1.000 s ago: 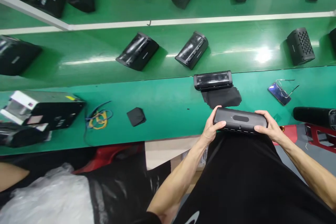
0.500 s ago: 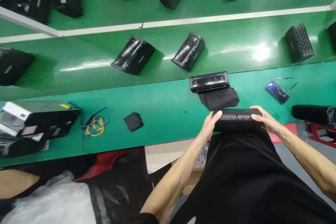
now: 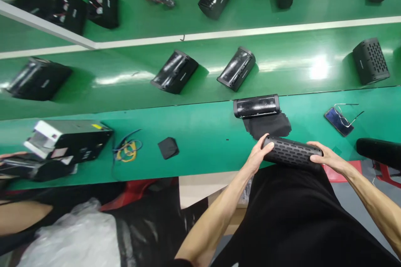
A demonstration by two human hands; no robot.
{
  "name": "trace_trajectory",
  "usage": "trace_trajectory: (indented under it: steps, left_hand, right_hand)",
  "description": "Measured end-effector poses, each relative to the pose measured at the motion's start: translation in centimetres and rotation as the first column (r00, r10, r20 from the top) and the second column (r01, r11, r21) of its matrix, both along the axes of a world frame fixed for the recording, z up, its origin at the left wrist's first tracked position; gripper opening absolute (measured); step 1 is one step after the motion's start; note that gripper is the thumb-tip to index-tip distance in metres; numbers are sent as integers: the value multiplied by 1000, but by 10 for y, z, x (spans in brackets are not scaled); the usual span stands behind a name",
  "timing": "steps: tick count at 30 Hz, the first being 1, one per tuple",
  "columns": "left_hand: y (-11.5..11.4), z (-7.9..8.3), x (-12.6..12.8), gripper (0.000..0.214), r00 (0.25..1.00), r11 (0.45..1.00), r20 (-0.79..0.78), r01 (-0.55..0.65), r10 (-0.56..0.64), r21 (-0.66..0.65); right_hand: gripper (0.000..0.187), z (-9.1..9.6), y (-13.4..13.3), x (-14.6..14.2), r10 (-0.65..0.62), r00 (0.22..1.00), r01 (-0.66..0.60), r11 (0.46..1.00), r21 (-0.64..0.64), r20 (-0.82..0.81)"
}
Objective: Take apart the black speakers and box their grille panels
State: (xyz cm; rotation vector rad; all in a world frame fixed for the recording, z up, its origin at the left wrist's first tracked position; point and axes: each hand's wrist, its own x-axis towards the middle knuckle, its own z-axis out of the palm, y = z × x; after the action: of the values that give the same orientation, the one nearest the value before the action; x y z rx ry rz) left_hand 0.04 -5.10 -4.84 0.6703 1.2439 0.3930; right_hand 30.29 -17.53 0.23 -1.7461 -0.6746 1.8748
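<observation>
I hold a long black speaker (image 3: 291, 153) by its two ends at the near edge of the green bench (image 3: 203, 142). Its perforated grille side faces up. My left hand (image 3: 258, 155) is closed around its left end, and my right hand (image 3: 326, 156) is closed around its right end. Just beyond it lies a dark cloth (image 3: 267, 125), and a second black speaker (image 3: 256, 106) rests at the cloth's far edge.
Several black speakers lie on the green conveyor belt (image 3: 125, 79) beyond the bench. A phone with glasses on it (image 3: 340, 114) lies right, a small black pouch (image 3: 168, 147) and coiled wires (image 3: 127, 150) left, beside a black box device (image 3: 72, 139). Another person's arm (image 3: 19, 217) shows lower left.
I have turned the speaker in my hands: its button side faced up a second ago, now the perforated grille does. The camera shifted slightly.
</observation>
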Motion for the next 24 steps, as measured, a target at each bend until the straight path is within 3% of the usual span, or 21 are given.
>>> trace_trajectory:
  steps: [3,5,7,10,14,17,19,22,24]
  left_hand:
    - [8,1,-5,86,997,998,54,-48,50,-27]
    - [16,-5,-11,75,992,992,-10,-125,126,33]
    - [26,-16,-19,62,963,970,-182,-168,200,177]
    - [37,-37,-31,58,892,938,-369,-142,259,315]
    - [39,-54,-46,57,881,942,-399,-133,254,308]
    - [31,-60,-59,59,866,948,-421,-162,270,274]
    - [23,-63,-66,59,852,949,-436,-197,290,245]
    - [7,-69,-68,54,835,945,-448,-252,321,208]
    - [-5,-72,-64,46,819,935,-453,-291,352,201]
  right_hand:
    - [82,-5,3,14,-123,992,122,992,36,18]
    - [82,-16,18,25,-265,964,262,962,77,28]
    - [81,-32,52,37,-405,913,396,908,141,46]
    - [80,-61,130,56,-556,829,531,816,229,58]
    - [78,-87,224,82,-687,721,644,712,280,91]
    - [63,-92,247,97,-766,628,721,638,269,133]
    - [59,-92,243,104,-758,619,717,652,244,206]
    - [70,-91,232,114,-634,692,612,769,185,345]
    - [76,-90,233,120,-620,673,601,776,190,402]
